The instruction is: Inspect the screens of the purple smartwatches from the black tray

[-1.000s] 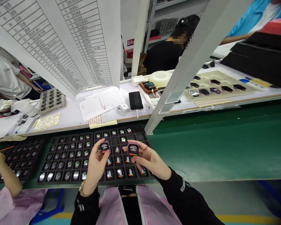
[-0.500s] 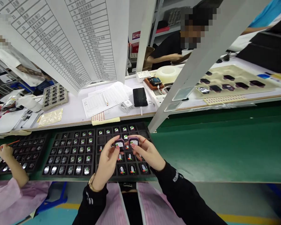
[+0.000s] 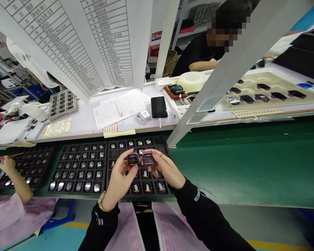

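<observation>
My left hand [image 3: 119, 179] pinches a small purple-cased watch unit [image 3: 133, 159] with a lit screen. My right hand [image 3: 166, 169] grips a second purple watch unit [image 3: 148, 159] right beside it, and the two units nearly touch. Both are held just above a black compartment tray [image 3: 164, 149] filled with several similar units with lit screens. A second black tray [image 3: 78, 166] of units lies directly to its left on the green conveyor belt [image 3: 240, 167].
A co-worker's hand [image 3: 7, 164] at the far left works over a third black tray [image 3: 31, 167]. Behind the belt a white bench carries papers [image 3: 120, 109], a black phone [image 3: 159, 106], a tape roll [image 3: 192, 81] and a beige tray [image 3: 267, 92]. A slanted white post [image 3: 219, 73] crosses the right.
Both hands brought the two watch units together and moved them slightly away over the tray; earlier they were held apart. The head view shifted a little upward.
</observation>
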Motion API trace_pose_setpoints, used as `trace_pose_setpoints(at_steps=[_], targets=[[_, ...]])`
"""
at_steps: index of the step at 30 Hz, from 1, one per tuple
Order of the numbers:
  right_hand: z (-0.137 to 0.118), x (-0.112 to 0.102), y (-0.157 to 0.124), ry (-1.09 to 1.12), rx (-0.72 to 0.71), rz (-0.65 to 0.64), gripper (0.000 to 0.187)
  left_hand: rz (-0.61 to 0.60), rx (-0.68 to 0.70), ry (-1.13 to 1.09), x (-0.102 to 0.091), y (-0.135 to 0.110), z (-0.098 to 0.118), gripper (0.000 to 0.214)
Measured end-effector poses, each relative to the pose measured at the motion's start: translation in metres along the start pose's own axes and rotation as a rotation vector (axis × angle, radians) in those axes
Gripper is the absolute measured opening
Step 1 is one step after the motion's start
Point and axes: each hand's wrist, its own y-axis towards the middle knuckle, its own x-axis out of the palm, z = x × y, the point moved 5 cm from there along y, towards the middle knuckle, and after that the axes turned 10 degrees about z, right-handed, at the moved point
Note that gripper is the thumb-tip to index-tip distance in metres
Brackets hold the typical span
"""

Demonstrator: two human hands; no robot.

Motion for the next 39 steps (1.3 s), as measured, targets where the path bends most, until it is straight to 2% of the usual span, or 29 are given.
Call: trace_pose_setpoints(at_steps=[9,19,25,29,39], targets=[[0.004,-0.002,0.003,0.030,0.018,-0.011,0.059,0.000,-0.003,0.002,0.002,0.001,-0.005,0.044],[-0.004,-0.002,0.000,0.106,0.035,-0.104,0.051,0.034,0.018,0.041,0.005,0.006,0.000,0.048],[-0.011,0.000,-0.004,0.072,0.000,-0.140,0.048,0.053,0.011,0.052,0.008,0.003,0.004,0.048],[-0.015,0.003,-0.008,0.023,-0.050,-0.193,0.054,0.060,0.004,0.061,0.008,0.002,0.004,0.049],[-0.015,0.002,-0.008,-0.021,-0.064,-0.196,0.052,0.088,0.021,0.085,0.007,0.004,-0.002,0.044]])
